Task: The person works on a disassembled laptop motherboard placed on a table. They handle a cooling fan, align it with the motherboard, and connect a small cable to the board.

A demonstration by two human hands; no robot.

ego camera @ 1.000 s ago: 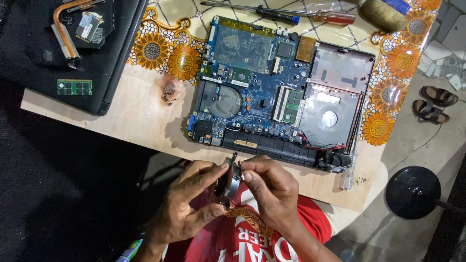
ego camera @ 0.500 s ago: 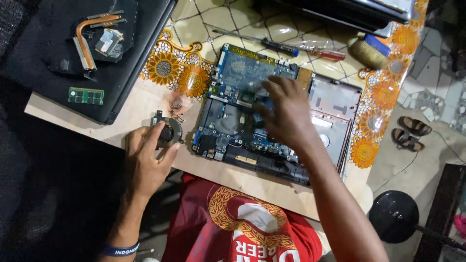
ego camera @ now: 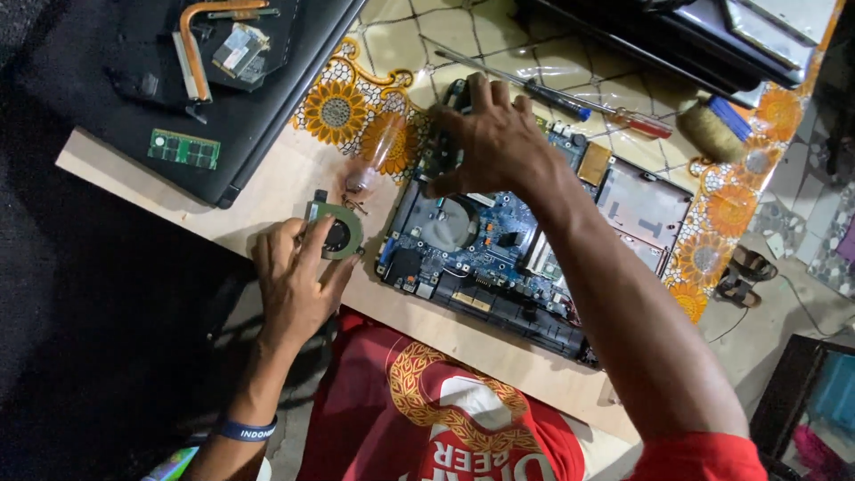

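The left hand [ego camera: 294, 285] lies palm down at the near edge of the surface [ego camera: 267, 200], its grip grasping the fan [ego camera: 334, 232]: fingers curl round the near side of the round green housing, which sits flat on the wood just left of the laptop base [ego camera: 525, 258]; the fan's dark hub faces up; a small clear bottle [ego camera: 374, 156] lies tilted just beyond the fan, on the sunflower-patterned cloth [ego camera: 338, 111]; the right hand [ego camera: 490, 142] reaches across the open laptop base and presses on the far left corner of the blue board [ego camera: 472, 240], fingers spread and bent, grip released, clasping nothing that can be made out; the round fan bay in the board, near the left end, shows bare; two screwdrivers [ego camera: 579, 102], one blue-handled and one red-handled, lie on the cloth just beyond the right hand; a brush [ego camera: 712, 134] lies near them to the right; on a black lid [ego camera: 258, 107] at far left rest a copper heat pipe [ego camera: 191, 53] and, well apart from it, a green memory module [ego camera: 183, 149]; the person's red shirt [ego camera: 445, 419] fills the near foreground
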